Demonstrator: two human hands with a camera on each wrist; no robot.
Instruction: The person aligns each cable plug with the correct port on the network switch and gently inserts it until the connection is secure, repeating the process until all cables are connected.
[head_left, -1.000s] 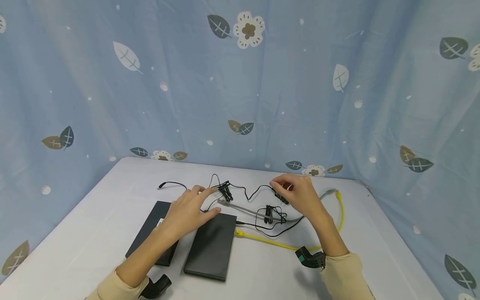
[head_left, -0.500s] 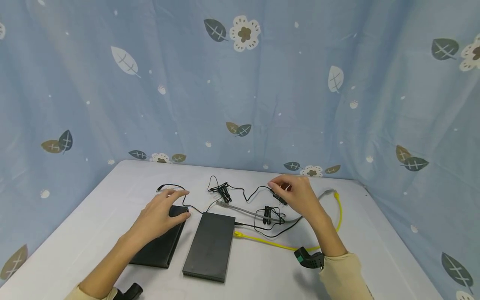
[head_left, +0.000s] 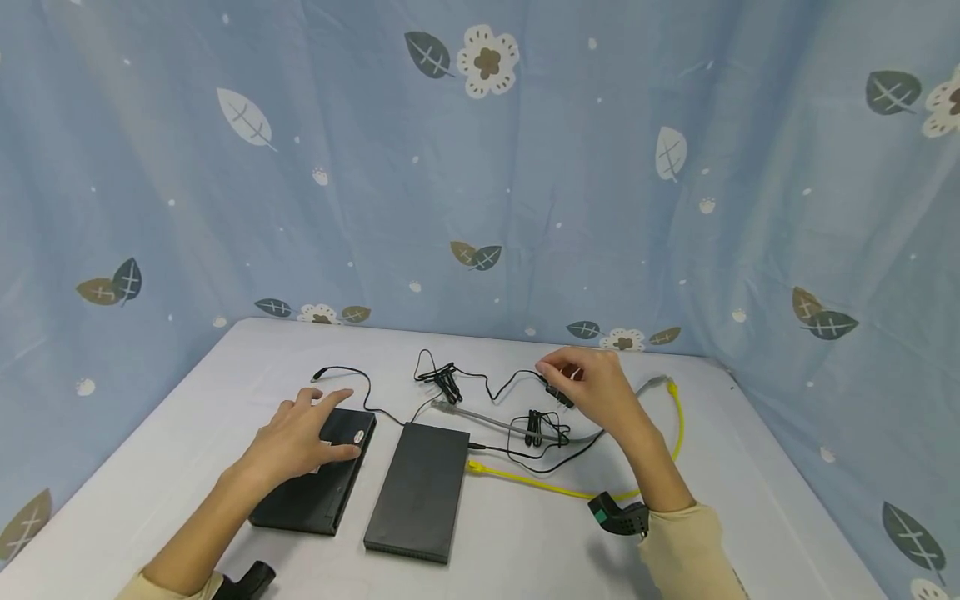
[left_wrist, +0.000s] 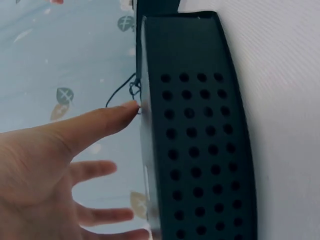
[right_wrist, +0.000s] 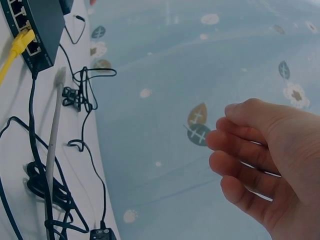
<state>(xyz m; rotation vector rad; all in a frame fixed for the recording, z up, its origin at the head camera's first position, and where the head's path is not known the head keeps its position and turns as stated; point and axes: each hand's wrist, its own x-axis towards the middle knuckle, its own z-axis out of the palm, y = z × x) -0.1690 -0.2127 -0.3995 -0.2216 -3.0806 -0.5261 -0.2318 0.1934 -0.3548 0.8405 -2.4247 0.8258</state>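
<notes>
At left of the head view, left hand [head_left: 288,437] over stickered box [head_left: 303,504], thumb and fingers spread apart; cannot tell whether touching. Seen from the left wrist, thumb tip right by the edge of a black box, perforated side filling the centre of the frame. Just right of the stickered box, below the middle of the head view, switch [head_left: 420,492] lying flat, with yellow cable [head_left: 532,481] and black lead [right_wrist: 32,100] plugged in. Right of centre, right hand [head_left: 592,387] above adapter [right_wrist: 102,234], fingers loosely curled close together, thumb near the forefinger; well apart from the adapter at the bottom of the right wrist view. Between switch and right hand, grey cable [head_left: 487,419] slanting to the right past tied lower bundle [head_left: 535,427]; farther up, tied upper bundle [head_left: 450,385]. Toward upper left, beyond the stickered box, black plug [head_left: 320,372]. Beneath everything, white table [head_left: 562,550]; across the upper frame, blue leaf-print curtain [head_left: 360,167].
</notes>
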